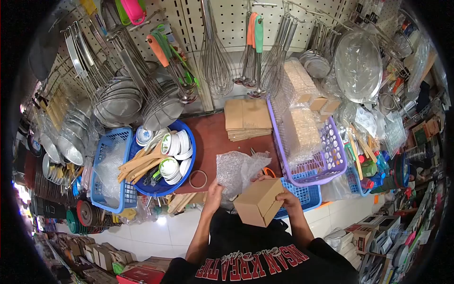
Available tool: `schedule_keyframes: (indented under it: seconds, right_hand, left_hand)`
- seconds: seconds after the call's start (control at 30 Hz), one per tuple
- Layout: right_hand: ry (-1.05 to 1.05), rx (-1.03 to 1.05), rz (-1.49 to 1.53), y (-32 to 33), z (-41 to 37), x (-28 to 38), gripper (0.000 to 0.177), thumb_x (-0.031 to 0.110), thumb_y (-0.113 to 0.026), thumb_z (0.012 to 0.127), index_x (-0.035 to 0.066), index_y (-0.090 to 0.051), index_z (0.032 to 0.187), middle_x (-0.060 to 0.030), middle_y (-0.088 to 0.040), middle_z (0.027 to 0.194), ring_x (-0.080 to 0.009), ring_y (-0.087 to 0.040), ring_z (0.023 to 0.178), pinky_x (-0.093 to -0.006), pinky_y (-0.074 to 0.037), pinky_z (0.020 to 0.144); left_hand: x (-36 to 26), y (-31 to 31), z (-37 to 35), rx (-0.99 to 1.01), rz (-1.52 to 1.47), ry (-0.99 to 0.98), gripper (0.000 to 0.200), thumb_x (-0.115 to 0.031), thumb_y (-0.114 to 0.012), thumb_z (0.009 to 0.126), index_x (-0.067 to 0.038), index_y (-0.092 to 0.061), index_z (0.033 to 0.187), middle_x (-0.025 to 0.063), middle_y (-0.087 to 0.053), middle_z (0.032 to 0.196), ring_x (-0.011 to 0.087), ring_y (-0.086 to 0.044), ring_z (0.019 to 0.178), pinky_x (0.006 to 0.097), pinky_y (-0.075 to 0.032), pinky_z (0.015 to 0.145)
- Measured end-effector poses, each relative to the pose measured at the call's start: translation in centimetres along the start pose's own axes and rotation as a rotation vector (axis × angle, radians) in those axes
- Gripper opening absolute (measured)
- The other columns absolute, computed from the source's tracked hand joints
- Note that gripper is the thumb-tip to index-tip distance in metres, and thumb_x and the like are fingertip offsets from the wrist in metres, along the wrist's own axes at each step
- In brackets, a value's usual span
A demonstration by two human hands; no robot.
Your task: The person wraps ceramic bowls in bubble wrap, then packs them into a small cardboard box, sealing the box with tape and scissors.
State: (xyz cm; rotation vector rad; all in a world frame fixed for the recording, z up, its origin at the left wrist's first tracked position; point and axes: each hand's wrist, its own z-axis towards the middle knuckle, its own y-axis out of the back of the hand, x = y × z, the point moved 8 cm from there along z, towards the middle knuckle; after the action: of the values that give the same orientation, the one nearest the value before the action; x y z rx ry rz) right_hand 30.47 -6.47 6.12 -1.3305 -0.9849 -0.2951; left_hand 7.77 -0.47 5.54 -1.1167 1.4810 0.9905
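My right hand (289,199) grips a small brown cardboard box (257,201) by its right side, tilted in front of my chest. The fingers of my left hand (215,195) are closed on the lower left edge of a sheet of bubble wrap (234,170), which stands up behind the box. Part of an orange-handled pair of scissors (268,172) shows just beyond the box. To the left on the red-brown table (210,137) lies a roll of tape (197,179). The inside of the box is hidden.
A blue basin (158,190) holds small bowls and wooden spatulas, beside a light-blue basket (126,177) with clear plastic. Flat cardboard pieces (248,116) are stacked at the back. A purple basket (309,179) carries bubble-wrapped boxes (302,128). Whisks (216,71) and strainers (118,102) hang above.
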Motion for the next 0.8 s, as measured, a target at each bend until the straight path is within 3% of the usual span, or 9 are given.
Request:
schedule_keyframes:
  seconds: [0.17, 0.4, 0.7, 0.8]
  right_hand:
    - [-0.034, 0.039, -0.073, -1.2, 0.9, 0.6, 0.091, 0.029, -0.082, 0.066, 0.005, -0.040, 0.143, -0.0131, -0.043, 0.142, -0.0250, -0.044, 0.131, -0.0362, -0.035, 0.110]
    - [-0.039, -0.079, 0.041, 1.4, -0.2, -1.0, 0.093, 0.023, -0.080, 0.066, 0.003, -0.038, 0.146, -0.0130, -0.047, 0.140, -0.0248, -0.045, 0.131, -0.0349, -0.036, 0.108]
    - [-0.144, -0.058, 0.037, 1.7, -0.6, -1.6, 0.098, 0.018, -0.082, 0.066, 0.002, -0.035, 0.150, -0.0128, -0.050, 0.140, -0.0244, -0.049, 0.129, -0.0348, -0.037, 0.108]
    - [-0.202, -0.065, 0.063, 2.2, -0.7, -2.5, 0.097, 0.015, -0.082, 0.066, 0.002, -0.036, 0.150, -0.0125, -0.051, 0.139, -0.0245, -0.048, 0.129, -0.0345, -0.036, 0.108]
  left_hand:
    - [-0.3, -0.6, 0.7, 0.031, -0.033, -0.084, 0.044, -0.014, -0.046, 0.093, 0.000, -0.053, 0.133, 0.0087, -0.058, 0.126, 0.0196, -0.051, 0.117, 0.0325, -0.037, 0.103]
    - [-0.2, 0.1, 1.1, -0.018, -0.130, -0.085, 0.046, -0.005, -0.041, 0.092, 0.001, -0.051, 0.136, 0.0061, -0.060, 0.124, 0.0147, -0.053, 0.114, 0.0287, -0.039, 0.100]
    - [-0.5, -1.8, -0.3, 0.166, 0.019, -0.115, 0.045, 0.001, -0.041, 0.092, 0.003, -0.052, 0.136, 0.0071, -0.061, 0.127, 0.0149, -0.053, 0.117, 0.0292, -0.040, 0.101]
    - [0.4, -2.6, -0.8, 0.231, 0.058, -0.062, 0.044, -0.005, -0.039, 0.094, 0.004, -0.052, 0.135, 0.0090, -0.060, 0.130, 0.0175, -0.052, 0.122, 0.0311, -0.039, 0.104]
